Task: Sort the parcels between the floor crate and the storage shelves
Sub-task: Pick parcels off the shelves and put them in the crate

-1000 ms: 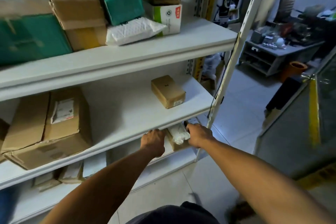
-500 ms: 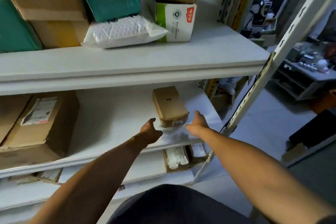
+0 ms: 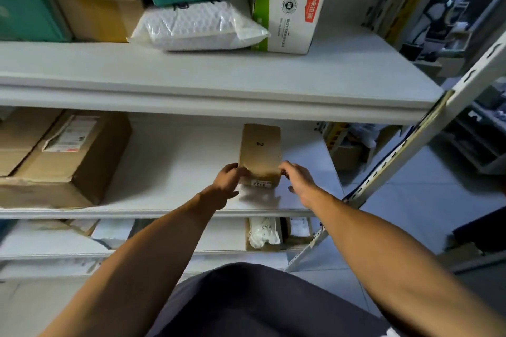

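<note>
Now the small brown box (image 3: pixel 260 154) lies lengthwise away from the person, left hand (image 3: pixel 225 180) and right hand (image 3: pixel 297 178) touching its near corners, fingers loosely curved, not clamped yet

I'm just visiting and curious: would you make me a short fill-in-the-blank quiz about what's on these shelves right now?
1. Both hands reach for the small brown box on the ____ shelf.
2. The numeral printed on top of that box is ____.
3. The white padded mailer lies on the ____ shelf.
4. The left hand touches the box's ____ side.

Missing words: middle; 2; top; left
</note>
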### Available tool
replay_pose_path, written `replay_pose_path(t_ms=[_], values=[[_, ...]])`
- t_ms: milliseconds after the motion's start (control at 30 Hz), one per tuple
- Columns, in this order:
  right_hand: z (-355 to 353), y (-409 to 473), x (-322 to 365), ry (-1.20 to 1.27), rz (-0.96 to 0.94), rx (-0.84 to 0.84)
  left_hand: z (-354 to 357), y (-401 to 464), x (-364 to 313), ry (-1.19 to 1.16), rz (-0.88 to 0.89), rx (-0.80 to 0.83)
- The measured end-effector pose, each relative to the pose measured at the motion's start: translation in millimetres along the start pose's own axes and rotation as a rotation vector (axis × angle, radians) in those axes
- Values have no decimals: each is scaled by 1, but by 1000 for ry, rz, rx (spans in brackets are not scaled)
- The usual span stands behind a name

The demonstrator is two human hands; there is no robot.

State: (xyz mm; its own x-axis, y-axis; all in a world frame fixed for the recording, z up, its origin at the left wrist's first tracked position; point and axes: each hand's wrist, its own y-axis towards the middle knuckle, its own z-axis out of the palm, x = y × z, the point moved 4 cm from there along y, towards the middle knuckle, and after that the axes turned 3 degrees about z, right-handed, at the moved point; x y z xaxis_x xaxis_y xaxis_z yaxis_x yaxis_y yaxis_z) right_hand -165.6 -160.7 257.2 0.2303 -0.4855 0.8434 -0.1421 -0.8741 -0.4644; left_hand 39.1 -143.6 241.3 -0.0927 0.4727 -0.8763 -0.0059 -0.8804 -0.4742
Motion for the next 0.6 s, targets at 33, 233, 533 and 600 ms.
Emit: replay_pose_path(t_ms=[33, 233, 533, 600], values=[[4, -4, -5, 26, 13, 2, -5, -5, -1, 11, -4, -5], [36, -42, -45, 311, 93, 13, -44, -25, 9, 264, 107, -55], [58, -70, -71, 336, 140, -19, -18, -51, 9, 1173, 240, -222], [56, -69, -69, 278, 148, 0, -12, -45, 8, 1159, 222, -205]])
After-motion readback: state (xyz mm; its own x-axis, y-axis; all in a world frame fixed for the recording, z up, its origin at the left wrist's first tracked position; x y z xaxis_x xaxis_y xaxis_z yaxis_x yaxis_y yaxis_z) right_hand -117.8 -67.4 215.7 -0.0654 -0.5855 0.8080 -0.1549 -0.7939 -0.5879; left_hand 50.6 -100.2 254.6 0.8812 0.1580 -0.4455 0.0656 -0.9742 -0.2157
